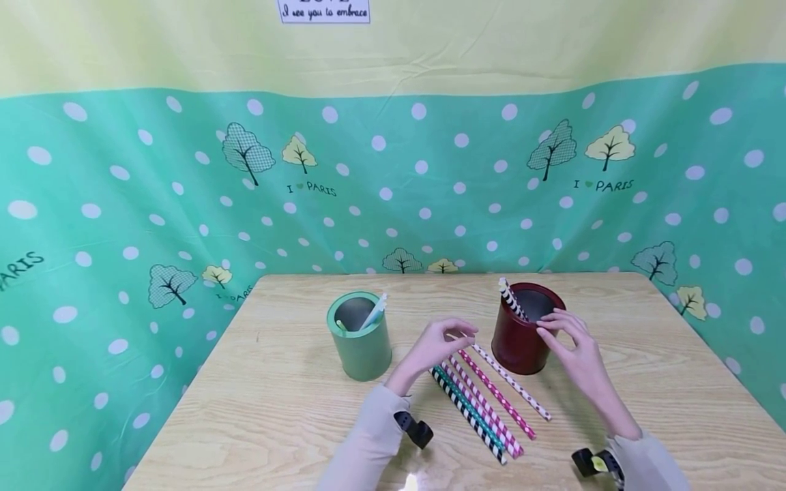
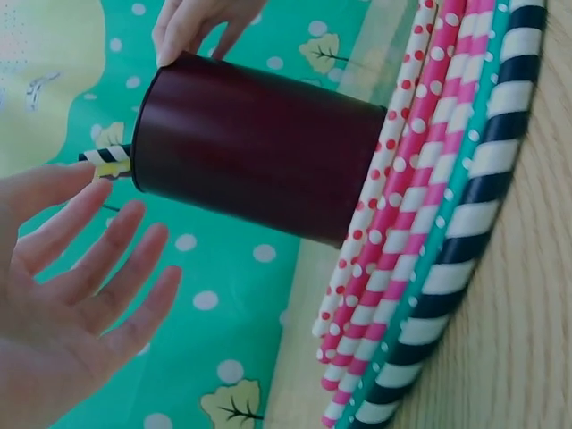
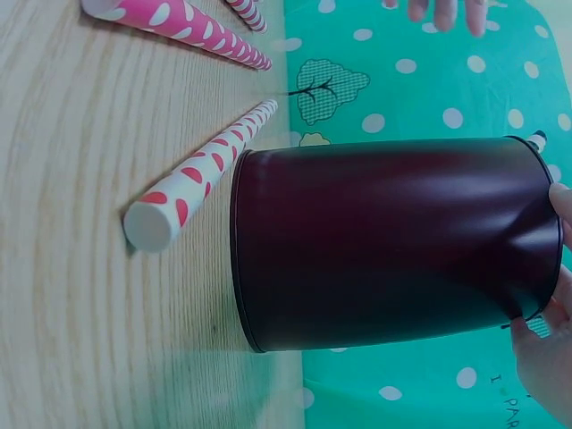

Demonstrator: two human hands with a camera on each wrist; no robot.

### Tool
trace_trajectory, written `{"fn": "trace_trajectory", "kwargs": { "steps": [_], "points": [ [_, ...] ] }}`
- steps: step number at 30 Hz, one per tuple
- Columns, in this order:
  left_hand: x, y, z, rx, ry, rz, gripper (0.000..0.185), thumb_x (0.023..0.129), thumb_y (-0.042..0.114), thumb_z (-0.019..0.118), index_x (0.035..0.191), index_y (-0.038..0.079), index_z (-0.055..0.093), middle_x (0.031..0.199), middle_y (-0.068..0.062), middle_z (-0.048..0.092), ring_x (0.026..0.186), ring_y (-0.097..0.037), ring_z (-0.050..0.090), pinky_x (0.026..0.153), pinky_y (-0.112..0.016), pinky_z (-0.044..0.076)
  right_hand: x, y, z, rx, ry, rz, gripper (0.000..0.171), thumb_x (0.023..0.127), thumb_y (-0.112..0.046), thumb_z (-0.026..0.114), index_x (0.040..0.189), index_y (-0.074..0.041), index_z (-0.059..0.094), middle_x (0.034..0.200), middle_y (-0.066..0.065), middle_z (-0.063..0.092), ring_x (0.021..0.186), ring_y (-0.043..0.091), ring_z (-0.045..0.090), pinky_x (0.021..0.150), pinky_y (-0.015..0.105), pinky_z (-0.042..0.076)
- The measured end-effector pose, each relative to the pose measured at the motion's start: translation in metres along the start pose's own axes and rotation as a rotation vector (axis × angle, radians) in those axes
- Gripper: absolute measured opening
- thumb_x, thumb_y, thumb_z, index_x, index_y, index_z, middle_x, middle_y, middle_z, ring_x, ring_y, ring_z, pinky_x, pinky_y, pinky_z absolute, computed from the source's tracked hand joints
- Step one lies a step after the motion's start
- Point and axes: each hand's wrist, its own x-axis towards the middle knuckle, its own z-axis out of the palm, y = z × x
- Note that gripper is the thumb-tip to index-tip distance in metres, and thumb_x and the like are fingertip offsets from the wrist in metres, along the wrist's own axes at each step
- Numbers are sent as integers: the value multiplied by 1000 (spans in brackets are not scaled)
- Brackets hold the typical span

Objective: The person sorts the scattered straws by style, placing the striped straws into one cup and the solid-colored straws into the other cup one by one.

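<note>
A dark red cylindrical holder (image 1: 520,344) stands upright on the table with black-and-white striped paper straws (image 1: 513,300) leaning inside. My right hand (image 1: 579,351) holds its rim between thumb and fingers; the right wrist view shows the thumb (image 3: 536,353) against the rim's edge. My left hand (image 1: 443,343) hovers over the far ends of several patterned straws, its fingers spread and holding nothing in the left wrist view. Those straws lie side by side: black-striped (image 1: 469,416), teal dotted (image 1: 482,417), pink-striped, pink dotted (image 1: 500,397) and white with red dots (image 1: 518,389).
Left of the straws stands a light green holder (image 1: 364,354) with light blue straws (image 1: 374,312) and a short greenish end inside. A dotted teal and yellow curtain (image 1: 424,170) hangs behind the wooden table (image 1: 264,395).
</note>
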Motion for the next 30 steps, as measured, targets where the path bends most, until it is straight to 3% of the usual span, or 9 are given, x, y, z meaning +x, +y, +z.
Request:
{"fn": "trace_trajectory", "kwargs": {
  "steps": [3, 8, 23, 30],
  "points": [
    [2, -16, 1, 52, -48, -6, 22, 84, 14, 58, 104, 5, 62, 99, -6, 63, 85, -14, 58, 72, -18, 45, 0, 1, 0, 2, 2, -10, 21, 78, -17, 67, 97, -26, 65, 105, -7, 58, 118, 11, 36, 99, 19, 21],
    [-2, -27, -3, 130, -148, -2, 24, 84, 18, 59, 104, 5, 62, 94, 0, 63, 82, -5, 56, 72, -18, 45, 1, -4, -1, 23, -23, -14, 21, 79, -17, 66, 99, -22, 65, 107, -5, 58, 120, 12, 35, 101, 22, 20],
    [-14, -39, -8, 255, -304, -39, 17, 79, 9, 64, 95, 5, 64, 87, 2, 64, 77, 0, 56, 71, -16, 45, 0, -4, -1, -9, -15, 23, 21, 80, -20, 65, 99, -29, 64, 106, -10, 57, 119, 10, 35, 99, 20, 20],
    [-19, -42, -7, 291, -382, -57, 19, 77, 7, 66, 95, 5, 64, 91, -3, 65, 83, -8, 57, 73, -18, 45, -1, 1, 0, 3, -14, 21, 22, 80, -20, 66, 99, -30, 64, 106, -11, 57, 119, 10, 35, 99, 20, 20]
  ]
}}
